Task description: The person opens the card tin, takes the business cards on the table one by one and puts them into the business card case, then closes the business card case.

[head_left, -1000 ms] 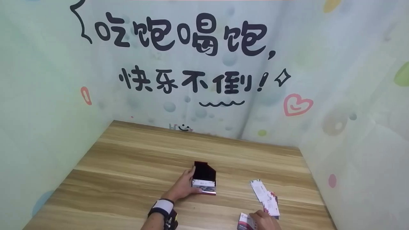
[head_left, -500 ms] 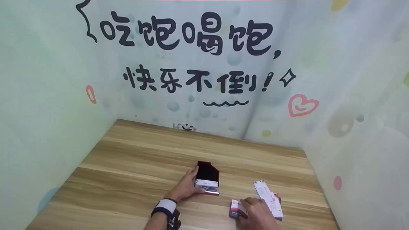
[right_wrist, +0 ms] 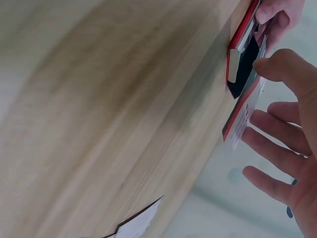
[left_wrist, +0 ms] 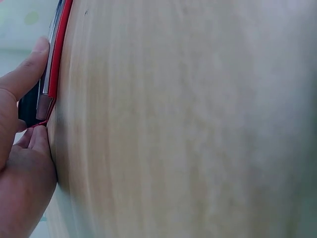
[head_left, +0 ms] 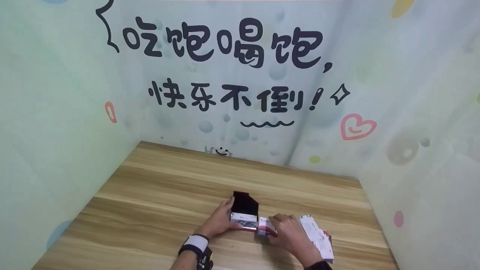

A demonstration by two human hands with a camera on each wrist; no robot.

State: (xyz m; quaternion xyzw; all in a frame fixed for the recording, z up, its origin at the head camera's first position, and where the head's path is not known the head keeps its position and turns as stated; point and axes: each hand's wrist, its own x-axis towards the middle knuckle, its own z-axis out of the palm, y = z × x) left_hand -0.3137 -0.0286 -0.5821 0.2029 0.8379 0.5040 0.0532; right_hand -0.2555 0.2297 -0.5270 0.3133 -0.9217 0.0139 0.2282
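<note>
In the head view my left hand (head_left: 217,221) grips the left side of a business card case (head_left: 245,204) whose lid is folded up. Its outside is red, its lining black, and a white card (head_left: 243,216) shows inside. The left wrist view has my thumb on the front of the case (left_wrist: 60,54) and fingertips behind it. Just right of the case, my right hand (head_left: 291,233) pinches a red, white and grey business card (head_left: 263,226) between thumb and fingers. That card (right_wrist: 249,106) is held above the table in the right wrist view, close to the case.
To the right of my right hand lie overlapping white cards with floral corners (head_left: 324,245) on the wood-grain table (head_left: 161,187). Pale printed walls (head_left: 180,127) enclose the back and sides of the table.
My right hand has moved left and away from me with the business card, from near the loose cards to beside the case. My left hand keeps holding the case; the head view has shifted slightly.
</note>
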